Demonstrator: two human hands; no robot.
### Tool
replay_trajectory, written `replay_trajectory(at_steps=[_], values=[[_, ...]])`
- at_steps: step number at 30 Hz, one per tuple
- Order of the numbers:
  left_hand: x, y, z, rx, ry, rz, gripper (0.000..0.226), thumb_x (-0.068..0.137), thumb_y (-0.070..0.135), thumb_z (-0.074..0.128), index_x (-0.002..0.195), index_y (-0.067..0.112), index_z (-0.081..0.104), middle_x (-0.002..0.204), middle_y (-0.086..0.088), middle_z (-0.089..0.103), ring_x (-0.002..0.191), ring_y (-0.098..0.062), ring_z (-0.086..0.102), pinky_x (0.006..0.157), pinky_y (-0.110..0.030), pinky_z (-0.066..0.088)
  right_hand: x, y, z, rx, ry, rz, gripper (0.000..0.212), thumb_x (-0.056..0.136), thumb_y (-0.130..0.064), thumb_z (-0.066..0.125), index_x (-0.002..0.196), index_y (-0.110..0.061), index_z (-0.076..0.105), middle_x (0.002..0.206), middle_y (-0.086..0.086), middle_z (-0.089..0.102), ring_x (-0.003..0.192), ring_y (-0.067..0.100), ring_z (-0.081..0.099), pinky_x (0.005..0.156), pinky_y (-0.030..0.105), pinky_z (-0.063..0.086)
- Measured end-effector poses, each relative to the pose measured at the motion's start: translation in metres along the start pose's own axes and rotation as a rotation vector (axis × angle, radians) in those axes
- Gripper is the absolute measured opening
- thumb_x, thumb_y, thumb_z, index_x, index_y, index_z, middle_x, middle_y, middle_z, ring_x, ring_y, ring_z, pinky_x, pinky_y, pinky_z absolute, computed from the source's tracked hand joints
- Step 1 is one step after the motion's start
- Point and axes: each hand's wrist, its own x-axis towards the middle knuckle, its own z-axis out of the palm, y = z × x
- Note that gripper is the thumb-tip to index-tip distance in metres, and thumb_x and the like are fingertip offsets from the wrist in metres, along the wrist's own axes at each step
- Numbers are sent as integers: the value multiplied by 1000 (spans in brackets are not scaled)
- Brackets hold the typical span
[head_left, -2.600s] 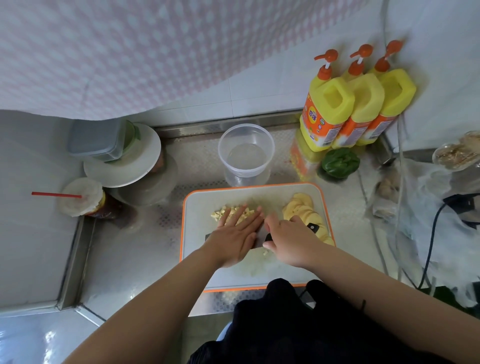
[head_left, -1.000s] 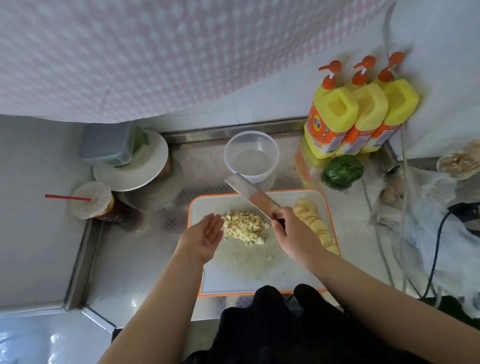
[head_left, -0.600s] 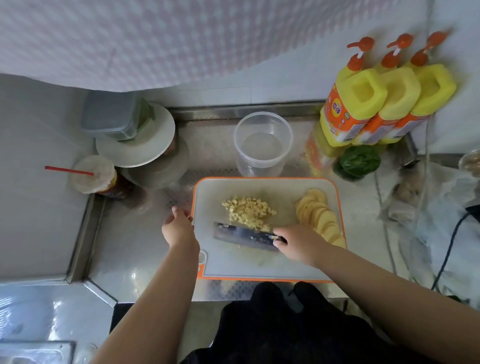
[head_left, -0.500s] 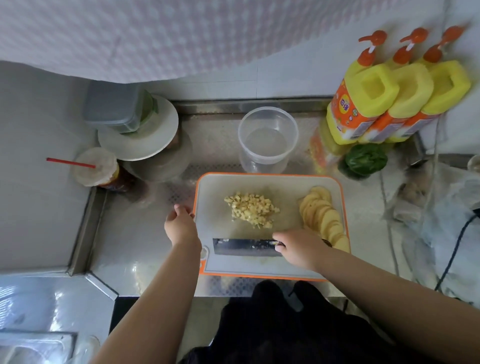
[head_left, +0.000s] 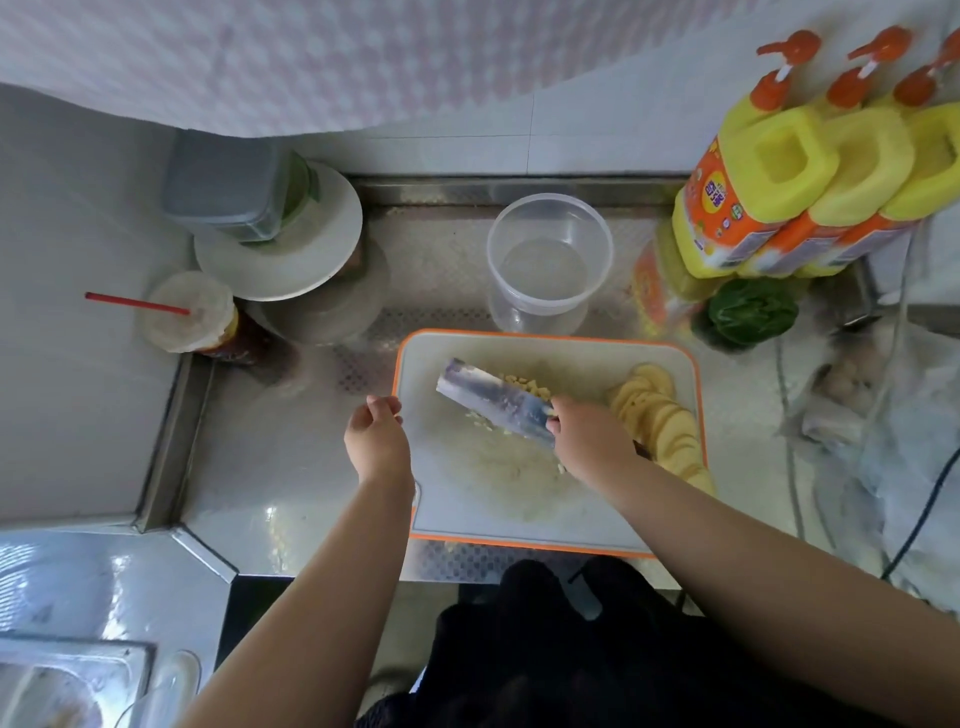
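Cleaver (head_left: 493, 402) lies across the middle of the cutting board (head_left: 467, 519), its broad blade tilted so the flat side faces up and its blunt end points toward 10 o'clock. The right hand (head_left: 592, 441) has its grip clamped round the handle, which is hidden inside the fist at the blade's 4 o'clock end. Pale yellow diced pieces (head_left: 524, 385) are heaped against the blade's far edge, toward 1 o'clock, and a few stray bits lie on the board along its near edge.

The left hand (head_left: 376, 441) is at 9 o'clock of the board, with curled fingers and fingertips at the orange rim. Whether that grip is clamped on the rim or only touches it, I cannot tell. Round yellow slices (head_left: 660, 415) overlap in a row down the board's 3 o'clock side, just beside the right wrist.

The board rests on a steel bench (head_left: 291, 467). At 12 o'clock, just past the rim, stands a clear round tub (head_left: 535, 317). At 2 o'clock lies a green pepper (head_left: 750, 312), and behind it three yellow pump bottles (head_left: 769, 176) with orange labels stand in a row against the wall.

At 10 o'clock a lidded drink cup (head_left: 189, 312) holds a red straw (head_left: 137, 304). Just beside the cup, a white plate (head_left: 311, 265) carries a grey lidded box (head_left: 228, 187). Well off at 3 o'clock are crumpled clear bags (head_left: 883, 452) and a black cable (head_left: 924, 519).
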Motion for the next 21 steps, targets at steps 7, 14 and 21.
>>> replay_trajectory(at_steps=[7,14,21], values=[[-13,10,2,244,-118,206,21,101,22,44,95,22,64,105,-1,68,94,-21,62,80,-33,45,-6,-7,-16,149,11,-44,16,97,-28,45,90,-14,42,80,5,54,81,32,56,61,33,33],[-38,-21,15,851,-273,1334,68,82,-1,55,145,24,43,142,-11,47,122,-34,47,102,-44,40,-19,-7,-36,332,-87,-31,12,95,-17,48,90,-10,41,83,6,50,74,25,48,60,31,31],[-38,-33,18,816,-267,1289,31,93,33,48,121,21,52,120,-10,58,107,-35,55,87,-51,50,-34,5,-51,316,-36,-30,16,96,-24,48,88,-12,40,73,1,43,70,26,46,53,32,25]])
